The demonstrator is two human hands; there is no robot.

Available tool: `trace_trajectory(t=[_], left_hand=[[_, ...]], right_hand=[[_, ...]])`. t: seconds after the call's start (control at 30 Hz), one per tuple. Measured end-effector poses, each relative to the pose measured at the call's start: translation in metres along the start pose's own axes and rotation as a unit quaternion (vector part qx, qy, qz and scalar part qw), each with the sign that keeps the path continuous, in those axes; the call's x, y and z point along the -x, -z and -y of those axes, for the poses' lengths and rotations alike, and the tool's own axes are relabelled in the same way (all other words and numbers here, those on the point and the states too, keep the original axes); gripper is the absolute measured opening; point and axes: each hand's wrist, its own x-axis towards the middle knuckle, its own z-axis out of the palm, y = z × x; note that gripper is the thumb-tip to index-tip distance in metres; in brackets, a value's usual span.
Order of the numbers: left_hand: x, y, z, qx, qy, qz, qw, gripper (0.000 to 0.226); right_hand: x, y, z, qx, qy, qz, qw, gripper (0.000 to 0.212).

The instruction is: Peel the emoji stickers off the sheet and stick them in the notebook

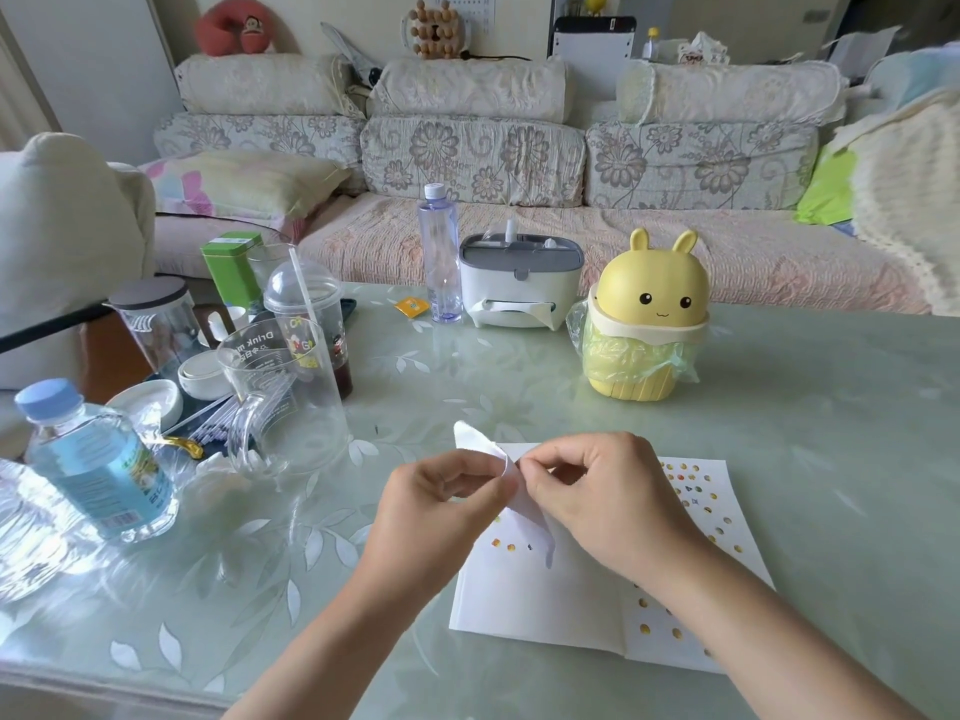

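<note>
An open white notebook [540, 595] lies flat on the table in front of me, with several small yellow emoji stickers [696, 491] stuck on its pages. Above its left page I hold up a curled white sticker sheet [480, 441]. My left hand [441, 506] grips the sheet with curled fingers. My right hand [602, 496] pinches at the sheet's edge right beside the left thumb. Whether a sticker sits between the right fingertips is hidden.
A yellow rabbit-shaped bin [641, 324] with a green liner stands behind the notebook. A grey tissue box [517, 283] and a clear bottle [440, 257] stand further back. At the left crowd a glass mug [280, 397], a lidded cup [311, 324] and a water bottle [96, 459].
</note>
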Motion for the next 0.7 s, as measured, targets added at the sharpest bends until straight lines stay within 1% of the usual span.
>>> trace_trajectory(t=[0.07,0.13,0.2,0.27,0.33,0.37,0.43,0.5,0.6,0.7], left_hand=[[-0.001,0.0,-0.001,0.04,0.029,0.013,0.999,0.018],[-0.002,0.001,-0.001,0.066,0.046,0.024,0.996,0.021],[-0.002,0.002,-0.001,0.096,0.053,0.041,0.993,0.019],[-0.002,0.003,0.0,0.142,0.066,0.05,0.986,0.022],[-0.002,0.005,0.002,0.188,0.085,0.061,0.977,0.03],[-0.003,0.005,0.002,0.208,0.091,0.069,0.971,0.029],[-0.003,0.005,0.003,0.242,0.096,0.077,0.962,0.014],[-0.002,0.006,0.004,0.258,0.092,0.081,0.958,0.016],[-0.002,0.006,0.007,0.223,0.061,0.073,0.97,0.015],[-0.001,0.005,0.008,0.126,-0.004,0.036,0.991,0.016]], right_hand=[[0.002,-0.001,0.003,0.036,0.09,-0.024,0.995,0.024],[0.003,-0.006,0.0,0.075,0.173,-0.058,0.98,0.019],[0.003,-0.009,-0.002,0.089,0.21,-0.099,0.969,0.015],[0.003,-0.011,-0.002,0.075,0.217,-0.132,0.964,0.011],[0.003,-0.012,-0.001,0.062,0.212,-0.148,0.964,0.01],[0.003,-0.012,0.0,0.059,0.211,-0.148,0.964,0.01],[0.003,-0.012,0.001,0.054,0.212,-0.146,0.965,0.01],[0.003,-0.012,0.003,0.053,0.216,-0.144,0.964,0.01],[0.001,-0.011,0.007,0.048,0.214,-0.12,0.968,0.008],[-0.001,-0.01,0.008,0.044,0.189,-0.077,0.978,0.016]])
